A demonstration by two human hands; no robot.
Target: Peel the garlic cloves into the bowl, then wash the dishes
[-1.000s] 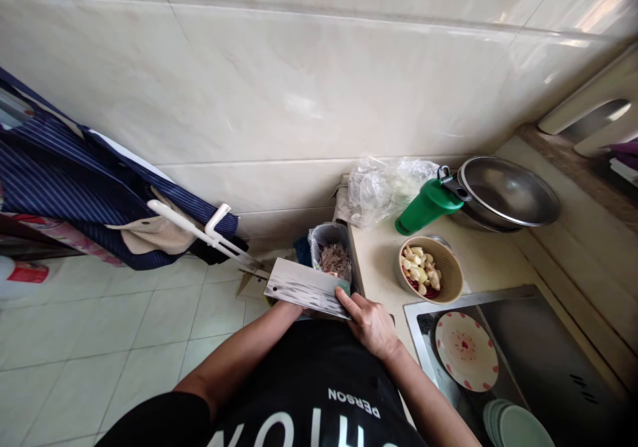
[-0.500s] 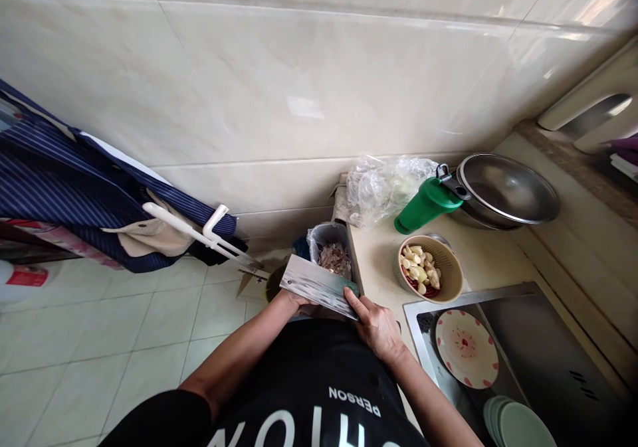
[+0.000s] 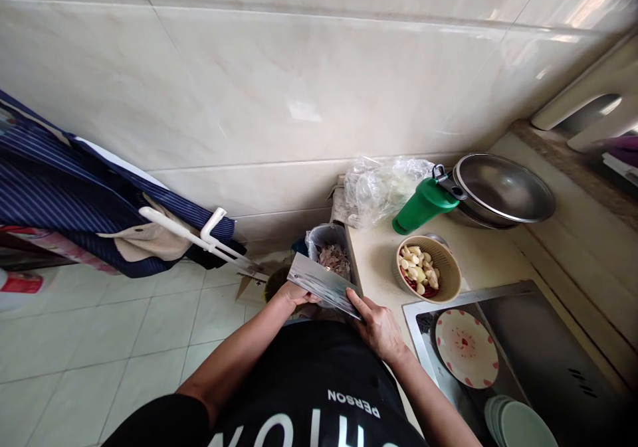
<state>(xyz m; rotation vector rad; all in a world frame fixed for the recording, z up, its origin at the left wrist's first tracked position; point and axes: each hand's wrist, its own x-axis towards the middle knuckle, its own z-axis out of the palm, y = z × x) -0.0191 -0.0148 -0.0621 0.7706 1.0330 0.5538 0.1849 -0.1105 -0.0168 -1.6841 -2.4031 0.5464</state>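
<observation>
A broad cleaver (image 3: pixel 323 283) is held over the near edge of a lined bin (image 3: pixel 326 236) that has pale peelings (image 3: pixel 335 260) in it. My right hand (image 3: pixel 379 327) grips the cleaver at its right end, forefinger stretched along the blade. Under the blade's left part is my left hand (image 3: pixel 298 294); its fingers are mostly hidden by the blade, and what they hold, if anything, does not show. On the counter to the right, a beige basket (image 3: pixel 451 271) holds peeled garlic (image 3: pixel 416 261), ginger-like pieces and red chillies.
Behind the basket are a green bottle (image 3: pixel 423 204), clear plastic bags (image 3: pixel 381 184) and a metal bowl (image 3: pixel 506 188). A sink (image 3: pixel 413 314) at the right holds a patterned plate (image 3: pixel 466 349) and stacked green dishes (image 3: pixel 526 426). Striped cloth (image 3: pixel 60 188) hangs at the left beside a white rail (image 3: pixel 172 224).
The cleaver has tilted, so its face looks narrower, and its left end has shifted slightly right. More of my left hand shows below the blade. The camera view has moved a little.
</observation>
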